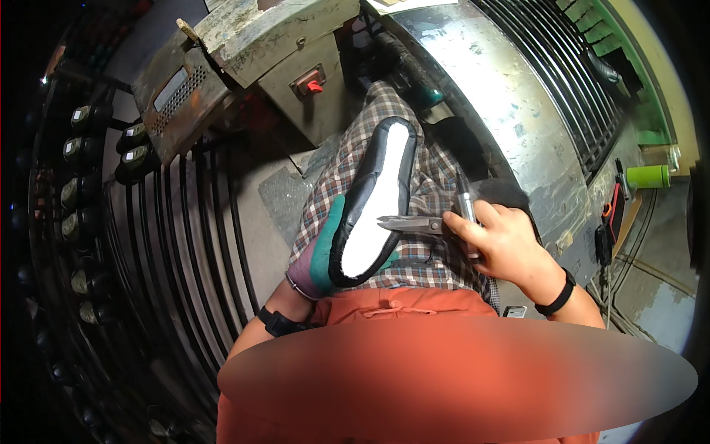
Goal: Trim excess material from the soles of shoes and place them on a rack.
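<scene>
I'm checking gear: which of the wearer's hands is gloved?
The left hand, in a green and purple glove against the shoe; the right hand, holding a metal tool, is bare.

Above the far end of the black shoe (375,203), toward the far edge of the lap (433,181), nothing hangs over the white sole; nearer the waist, the snips (418,225) reach in from the right and cross its side. The left grip (323,259) fills the left edge of the lap; the right grip (506,240) blocks the right. Beyond the lap's far left corner stands the metal cabinet (285,107). The surface (518,92) has open room between its left edge and the slatted black bars (566,81). Bare floor (255,211) separates the lap from the left-hand rack (196,214).
</scene>
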The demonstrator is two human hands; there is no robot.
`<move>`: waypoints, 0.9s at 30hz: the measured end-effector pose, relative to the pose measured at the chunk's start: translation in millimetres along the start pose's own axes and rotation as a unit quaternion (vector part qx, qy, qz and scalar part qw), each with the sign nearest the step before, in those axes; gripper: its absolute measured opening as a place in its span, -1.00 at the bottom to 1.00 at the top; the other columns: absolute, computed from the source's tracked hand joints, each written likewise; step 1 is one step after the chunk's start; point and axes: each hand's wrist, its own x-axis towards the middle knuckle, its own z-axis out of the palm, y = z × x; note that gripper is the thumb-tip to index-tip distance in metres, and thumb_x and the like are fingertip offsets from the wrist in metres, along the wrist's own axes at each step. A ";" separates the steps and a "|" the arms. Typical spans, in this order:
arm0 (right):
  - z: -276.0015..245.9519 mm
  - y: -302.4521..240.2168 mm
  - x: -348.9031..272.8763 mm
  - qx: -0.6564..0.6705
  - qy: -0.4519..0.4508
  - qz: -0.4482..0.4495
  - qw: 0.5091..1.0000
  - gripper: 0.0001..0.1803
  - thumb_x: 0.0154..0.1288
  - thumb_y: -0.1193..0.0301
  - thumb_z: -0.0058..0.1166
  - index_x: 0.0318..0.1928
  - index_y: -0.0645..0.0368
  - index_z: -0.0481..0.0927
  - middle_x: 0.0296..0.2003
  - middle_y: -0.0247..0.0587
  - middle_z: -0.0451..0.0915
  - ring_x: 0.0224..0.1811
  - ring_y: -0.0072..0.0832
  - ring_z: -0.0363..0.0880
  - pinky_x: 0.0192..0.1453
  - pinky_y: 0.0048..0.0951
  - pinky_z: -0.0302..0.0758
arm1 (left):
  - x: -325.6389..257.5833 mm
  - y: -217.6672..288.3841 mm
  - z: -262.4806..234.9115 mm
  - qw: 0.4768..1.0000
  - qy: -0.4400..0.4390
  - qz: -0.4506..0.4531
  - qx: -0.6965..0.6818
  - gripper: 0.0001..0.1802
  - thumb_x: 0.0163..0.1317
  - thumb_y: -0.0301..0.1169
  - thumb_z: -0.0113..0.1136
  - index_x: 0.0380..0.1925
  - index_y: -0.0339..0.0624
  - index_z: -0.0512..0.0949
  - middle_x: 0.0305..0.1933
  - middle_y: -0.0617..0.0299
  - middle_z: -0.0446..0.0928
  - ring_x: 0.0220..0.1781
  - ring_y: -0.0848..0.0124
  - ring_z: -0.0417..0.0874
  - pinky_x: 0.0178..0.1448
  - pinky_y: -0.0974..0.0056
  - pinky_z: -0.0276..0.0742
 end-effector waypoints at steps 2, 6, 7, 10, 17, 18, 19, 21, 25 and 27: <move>14.3 -0.2 3.5 0.180 -0.042 0.079 0.980 -0.43 -0.06 0.51 0.28 0.08 0.00 0.58 -0.37 -0.24 0.51 -0.40 -0.23 0.58 -0.38 -0.26 0.55 | 1.2 -0.4 -1.7 0.999 0.014 -0.026 0.033 -0.34 0.51 0.11 -0.24 0.39 -0.10 0.28 0.29 0.08 0.46 0.24 0.25 0.55 0.34 0.07 0.49; 58.3 -6.2 4.2 0.428 0.023 0.124 0.895 -0.50 0.04 0.44 0.28 0.07 0.07 0.58 -0.31 -0.19 0.60 -0.29 -0.17 0.61 -0.21 -0.26 0.57 | 4.6 -0.7 3.3 0.992 0.054 -0.069 -0.095 -0.39 0.38 -0.08 -0.03 0.34 -0.15 0.31 0.23 0.10 0.49 0.21 0.29 0.56 0.28 0.13 0.50; 49.5 -9.2 3.4 0.343 0.021 0.110 0.933 -0.51 0.04 0.44 0.29 0.06 0.07 0.58 -0.32 -0.20 0.60 -0.30 -0.17 0.62 -0.23 -0.26 0.57 | 5.3 -1.6 4.7 0.987 0.065 -0.080 -0.126 -0.39 0.35 -0.12 0.02 0.33 -0.16 0.32 0.21 0.11 0.50 0.20 0.30 0.56 0.26 0.15 0.51; 22.5 -18.6 3.3 0.097 0.031 0.022 0.995 -0.45 -0.07 0.38 0.37 0.04 -0.05 0.59 -0.44 -0.28 0.44 -0.50 -0.32 0.51 -0.50 -0.33 0.46 | 6.7 -6.1 4.8 0.965 0.092 -0.113 -0.220 -0.38 0.26 -0.26 0.17 0.30 -0.20 0.34 0.17 0.12 0.52 0.17 0.33 0.57 0.21 0.19 0.52; -7.4 -27.4 -2.6 -0.064 -0.025 -0.045 0.997 -0.35 -0.17 0.39 0.32 0.09 -0.11 0.57 -0.44 -0.32 0.38 -0.53 -0.40 0.47 -0.56 -0.39 0.45 | 9.6 -9.6 5.9 0.953 0.085 -0.138 -0.258 -0.33 0.15 -0.43 0.37 0.28 -0.23 0.35 0.12 0.14 0.55 0.14 0.37 0.58 0.14 0.27 0.55; -8.1 -28.4 -2.0 -0.081 -0.032 -0.053 0.995 -0.34 -0.17 0.39 0.32 0.11 -0.11 0.57 -0.44 -0.32 0.38 -0.53 -0.38 0.48 -0.57 -0.38 0.46 | 8.4 -10.4 5.4 0.953 0.084 -0.138 -0.258 -0.33 0.15 -0.43 0.37 0.28 -0.23 0.35 0.12 0.14 0.55 0.14 0.37 0.58 0.14 0.27 0.55; -3.2 -27.0 -2.2 -0.080 -0.032 -0.053 0.995 -0.34 -0.17 0.39 0.32 0.11 -0.11 0.57 -0.44 -0.32 0.38 -0.53 -0.38 0.48 -0.57 -0.38 0.46 | 5.3 -12.4 4.5 0.972 0.077 -0.099 -0.201 -0.36 0.22 -0.32 0.26 0.30 -0.20 0.35 0.16 0.14 0.53 0.16 0.35 0.57 0.17 0.24 0.54; 18.1 -20.6 -0.9 0.023 -0.011 -0.029 0.999 -0.24 -0.24 0.42 0.37 0.16 -0.09 0.55 -0.45 -0.27 0.35 -0.52 -0.31 0.47 -0.51 -0.31 0.44 | 0.9 -15.5 -0.2 0.995 0.059 -0.014 -0.080 -0.37 0.35 -0.08 0.03 0.34 -0.15 0.33 0.22 0.13 0.50 0.20 0.32 0.56 0.24 0.18 0.53; 69.8 -28.8 6.9 0.330 0.065 0.079 0.938 -0.47 0.08 0.56 0.19 0.15 0.10 0.54 -0.17 -0.08 0.59 -0.22 -0.26 0.64 -0.12 -0.40 0.60 | 1.3 -30.5 -5.0 0.974 0.031 -0.031 -0.220 -0.30 0.48 0.15 -0.20 0.37 -0.12 0.31 0.28 0.11 0.48 0.23 0.31 0.55 0.29 0.17 0.52; 73.9 -29.8 14.4 0.529 0.093 0.214 0.816 -0.48 0.16 0.64 0.07 0.18 0.14 0.51 -0.09 -0.20 0.60 -0.03 -0.39 0.60 0.09 -0.51 0.52 | 3.6 -17.4 3.1 0.889 0.027 -0.130 -0.437 -0.26 0.47 0.18 -0.22 0.36 -0.18 0.32 0.23 0.11 0.52 0.19 0.34 0.59 0.27 0.28 0.53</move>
